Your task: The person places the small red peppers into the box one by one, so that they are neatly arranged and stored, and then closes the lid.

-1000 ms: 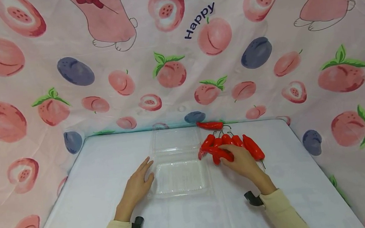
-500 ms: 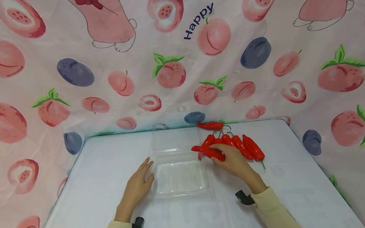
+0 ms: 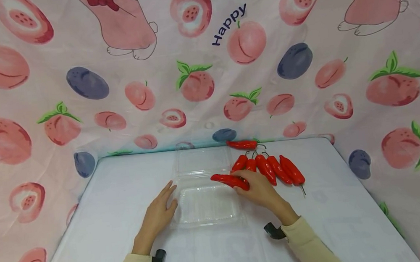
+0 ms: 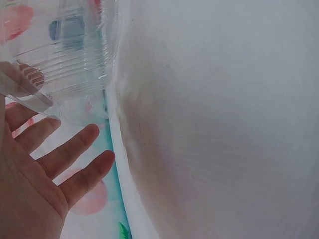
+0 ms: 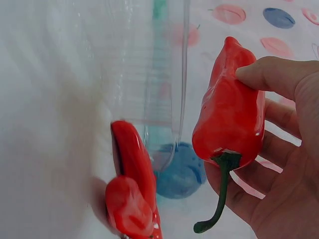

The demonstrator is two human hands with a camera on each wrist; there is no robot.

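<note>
My right hand [image 3: 259, 189] pinches a red chili pepper [image 3: 230, 180] between thumb and fingers, over the right side of a clear plastic clamshell box [image 3: 209, 221]. In the right wrist view, the held pepper [image 5: 232, 109] points its green stem [image 5: 222, 199] downward. The box lies open, its lid [image 3: 201, 160] folded back toward the wall. My left hand [image 3: 157, 214] rests at the box's left edge with fingers spread. In the left wrist view, some fingers of the left hand [image 4: 45, 174] show through the clear plastic [image 4: 75, 59].
Several red peppers [image 3: 274, 171] lie in a row to the right of the box. Behind them, another pepper [image 3: 243, 144] lies sideways at the table's back edge. A fruit-patterned cloth [image 3: 203, 64] hangs behind the white table [image 3: 117, 190].
My right hand has moved left with the chili pepper, away from the row and over the box's right side. The left hand has stayed in place at the box.
</note>
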